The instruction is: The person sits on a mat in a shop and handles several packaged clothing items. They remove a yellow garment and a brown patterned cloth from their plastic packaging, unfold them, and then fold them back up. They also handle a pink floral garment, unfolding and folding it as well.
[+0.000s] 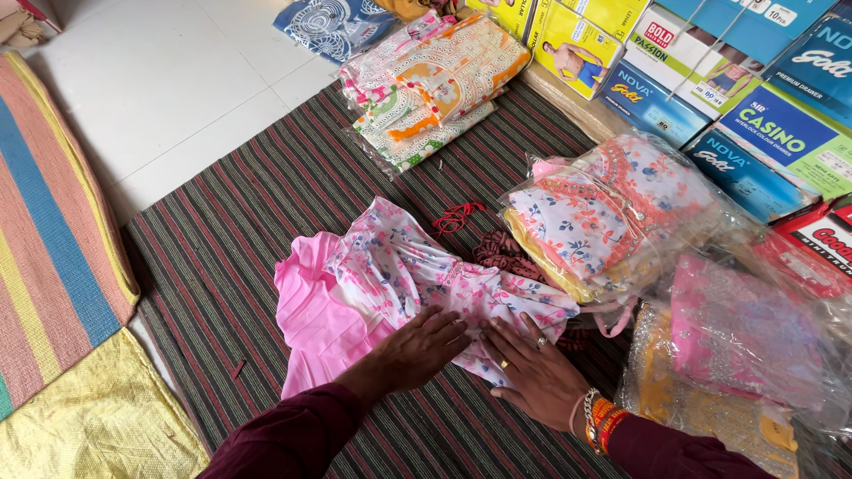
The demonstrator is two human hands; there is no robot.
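Left hand (pixel 417 348) and right hand (pixel 532 372) lie flat, fingers spread, pressing your pink dress (pixel 399 293), gripping nothing. Dress half folded on mat (pixel 222 239); skirt yet loose.

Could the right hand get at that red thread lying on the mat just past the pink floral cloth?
Probably yes: the right hand lies flat on the pink floral cloth, and only that low cloth lies between it and the red thread.

Maroon sleeves (pixel 293 435), finger rings (pixel 541 341), beaded wrist bangles (pixel 600 422)
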